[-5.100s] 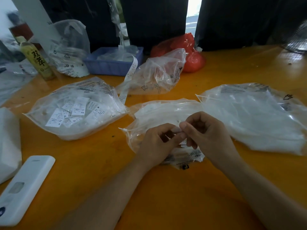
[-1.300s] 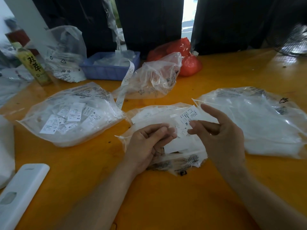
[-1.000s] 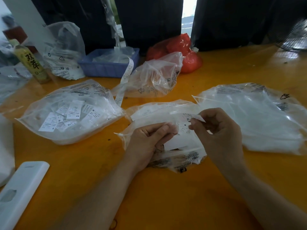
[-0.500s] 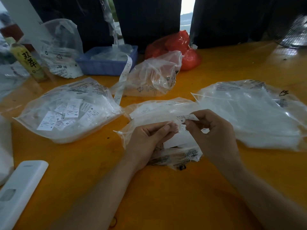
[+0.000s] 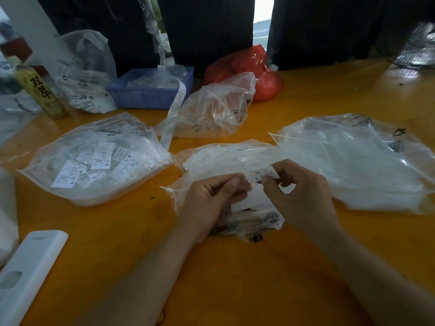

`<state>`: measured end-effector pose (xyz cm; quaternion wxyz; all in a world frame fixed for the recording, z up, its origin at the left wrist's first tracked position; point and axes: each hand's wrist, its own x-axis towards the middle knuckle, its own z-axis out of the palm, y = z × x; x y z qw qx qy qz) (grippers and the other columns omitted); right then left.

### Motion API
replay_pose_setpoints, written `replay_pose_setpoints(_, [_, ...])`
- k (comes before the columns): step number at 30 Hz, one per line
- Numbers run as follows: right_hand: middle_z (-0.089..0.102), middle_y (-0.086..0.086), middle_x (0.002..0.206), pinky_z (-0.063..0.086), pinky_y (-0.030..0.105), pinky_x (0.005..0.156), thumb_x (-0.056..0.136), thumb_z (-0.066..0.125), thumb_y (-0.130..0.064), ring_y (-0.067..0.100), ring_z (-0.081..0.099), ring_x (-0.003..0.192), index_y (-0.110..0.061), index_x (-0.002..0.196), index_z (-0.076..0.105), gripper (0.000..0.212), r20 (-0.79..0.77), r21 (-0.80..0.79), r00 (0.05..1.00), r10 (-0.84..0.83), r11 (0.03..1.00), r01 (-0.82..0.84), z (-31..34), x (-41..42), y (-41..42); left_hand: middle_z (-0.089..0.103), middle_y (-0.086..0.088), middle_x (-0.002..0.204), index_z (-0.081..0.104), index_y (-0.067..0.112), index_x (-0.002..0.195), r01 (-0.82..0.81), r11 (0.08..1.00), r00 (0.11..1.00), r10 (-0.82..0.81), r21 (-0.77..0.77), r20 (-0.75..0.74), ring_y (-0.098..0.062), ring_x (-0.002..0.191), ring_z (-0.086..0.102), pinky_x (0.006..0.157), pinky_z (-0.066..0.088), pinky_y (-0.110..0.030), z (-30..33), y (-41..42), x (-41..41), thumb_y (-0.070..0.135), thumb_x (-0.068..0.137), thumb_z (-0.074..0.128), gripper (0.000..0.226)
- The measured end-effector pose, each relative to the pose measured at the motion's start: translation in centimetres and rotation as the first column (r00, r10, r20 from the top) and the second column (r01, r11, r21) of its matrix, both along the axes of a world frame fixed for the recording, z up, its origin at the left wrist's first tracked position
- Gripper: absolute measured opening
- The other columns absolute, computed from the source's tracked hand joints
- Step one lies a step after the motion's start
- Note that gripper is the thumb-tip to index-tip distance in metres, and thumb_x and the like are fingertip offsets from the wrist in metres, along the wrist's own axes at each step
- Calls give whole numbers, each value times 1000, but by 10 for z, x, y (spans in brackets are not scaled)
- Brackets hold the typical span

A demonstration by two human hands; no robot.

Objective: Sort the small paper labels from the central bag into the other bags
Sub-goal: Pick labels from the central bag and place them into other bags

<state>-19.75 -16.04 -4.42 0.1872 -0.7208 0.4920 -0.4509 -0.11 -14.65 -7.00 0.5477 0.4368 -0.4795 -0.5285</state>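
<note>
The central clear bag [image 5: 226, 158] lies on the orange table under both my hands. My right hand [image 5: 303, 196] pinches a small white paper label [image 5: 262, 172] marked XL just above that bag. My left hand [image 5: 211, 198] rests on the bag with fingers curled, its fingertips meeting the label's left end; what it holds is hidden. To the left lies a clear bag [image 5: 98, 158] full of size labels. A large clear bag [image 5: 353, 161] of white labels lies to the right. A crumpled clear bag [image 5: 216, 109] sits behind the central one.
A blue tray [image 5: 150, 95] with a paper strip hanging from it, a red bag [image 5: 254, 69], a green bottle [image 5: 37, 90] and another clear bag [image 5: 84, 71] stand along the back. A white device [image 5: 26, 276] lies at the front left.
My right hand lifted a label from the central bag, then curled and brought it leftward to my left hand's fingertips. My left hand stayed on the bag.
</note>
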Motion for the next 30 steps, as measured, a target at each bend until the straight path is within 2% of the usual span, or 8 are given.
replay_pose_setpoints(3, [73, -14, 84, 53, 20, 68, 91, 70, -18, 4, 62, 83, -21, 90, 72, 4, 0, 36, 1000, 2, 999, -2, -1, -1, -1, 82, -10, 104, 78, 7, 116, -20, 1000, 999, 20, 8, 51, -25, 104, 78, 92, 64, -38, 3, 2, -2, 34, 97, 65, 36])
replay_pose_setpoints(5, [73, -13, 85, 53, 22, 67, 90, 69, -20, 7, 62, 83, -22, 90, 72, 3, -2, 69, 1000, 6, 998, -6, -1, -2, -2, 82, -8, 101, 77, 9, 116, -33, 999, 996, 32, 12, 78, -23, 100, 79, 84, 64, -31, 5, 4, -4, 33, 99, 62, 33])
replay_pose_setpoints(9, [72, -12, 83, 50, 16, 61, 90, 68, -21, 7, 62, 80, -22, 89, 71, 3, -3, 82, 1000, 5, 997, -5, -1, -2, -2, 83, -2, 97, 78, 18, 111, -52, 999, 987, 51, 5, 152, -17, 88, 80, 70, 59, -17, 9, 5, -5, 24, 106, 59, 20])
replay_pose_setpoints(17, [69, -19, 80, 46, 10, 55, 89, 67, -24, 1, 62, 77, -23, 89, 70, 4, 23, 94, 1000, 0, 996, -3, 0, -2, -1, 83, -1, 95, 78, 22, 107, -68, 998, 986, 68, -4, 154, -16, 84, 80, 66, 58, -17, 12, 7, -6, 26, 108, 58, 20])
replay_pose_setpoints(21, [69, -20, 81, 47, 11, 55, 91, 69, -21, -2, 62, 78, -23, 88, 69, 3, -13, 99, 1000, 5, 995, -4, -3, -2, -3, 83, -1, 94, 78, 26, 108, -69, 997, 982, 71, -16, 177, -15, 83, 80, 65, 58, -16, 13, 8, -5, 27, 107, 58, 20])
replay_pose_setpoints(25, [60, -31, 80, 46, 10, 51, 94, 68, -23, -6, 62, 79, -25, 84, 65, 10, -63, 96, 997, 36, 995, -29, -4, -1, -3, 82, 3, 92, 79, 30, 111, -59, 998, 969, 65, -30, 239, -14, 80, 79, 65, 56, -15, 14, 10, -5, 31, 106, 59, 20])
replay_pose_setpoints(28, [59, -29, 76, 45, 7, 58, 95, 68, -26, -6, 61, 80, -29, 84, 63, 12, -112, 77, 992, 58, 996, -50, -3, -1, -2, 82, 4, 90, 80, 27, 114, -58, 998, 960, 63, -26, 272, -13, 79, 79, 66, 55, -13, 13, 10, -4, 31, 106, 60, 22])
replay_pose_setpoints(30, [60, -29, 79, 45, 3, 65, 95, 68, -29, -9, 60, 89, -36, 96, 62, 9, -105, 83, 992, 71, 995, -62, -3, 0, -1, 83, 4, 89, 80, 25, 116, -54, 998, 962, 58, -21, 268, -13, 78, 80, 65, 55, -12, 14, 11, -5, 35, 104, 61, 24])
